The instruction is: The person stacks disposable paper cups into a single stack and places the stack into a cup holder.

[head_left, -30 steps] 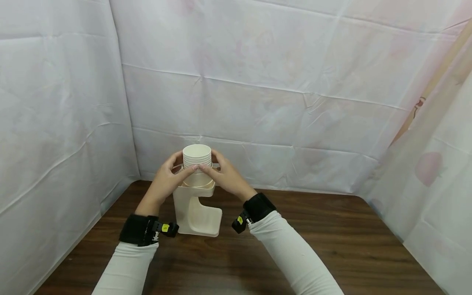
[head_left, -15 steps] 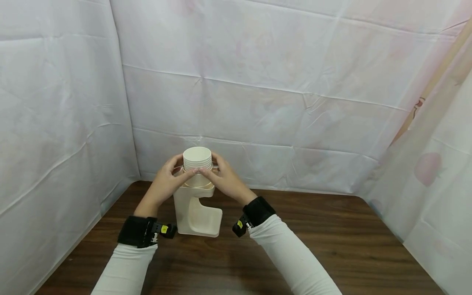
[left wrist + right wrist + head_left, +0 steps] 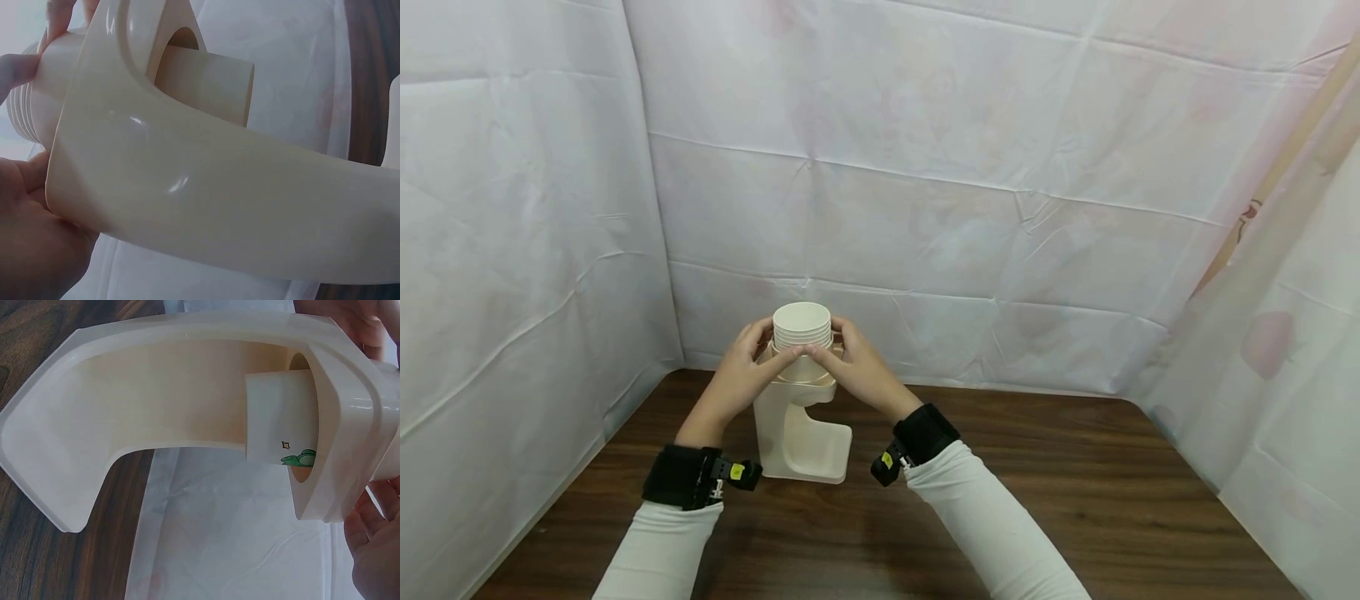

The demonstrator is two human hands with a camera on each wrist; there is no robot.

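Observation:
A cream cup dispenser (image 3: 772, 429) stands upright on the table, a stack of white paper cups (image 3: 802, 323) in its round top. My left hand (image 3: 737, 379) and right hand (image 3: 867, 373) hold the stack from either side, with the thumbs meeting at the front and the other fingers reaching behind. In the right wrist view, the lowest paper cup (image 3: 281, 415) pokes down through the hole under the top and shows a small green print. The left wrist view also catches this lower cup (image 3: 209, 84) beyond the dispenser's curved back.
The dark wooden table (image 3: 1037, 492) reaches out to the right of the dispenser. Pale curtains (image 3: 925, 208) hang behind it and on both sides. Each wrist wears a black strap (image 3: 681, 477) with a small camera.
Both hands and the cup stack have sunk slightly, so the cups sit a little lower in the dispenser top. The dispenser stays in place.

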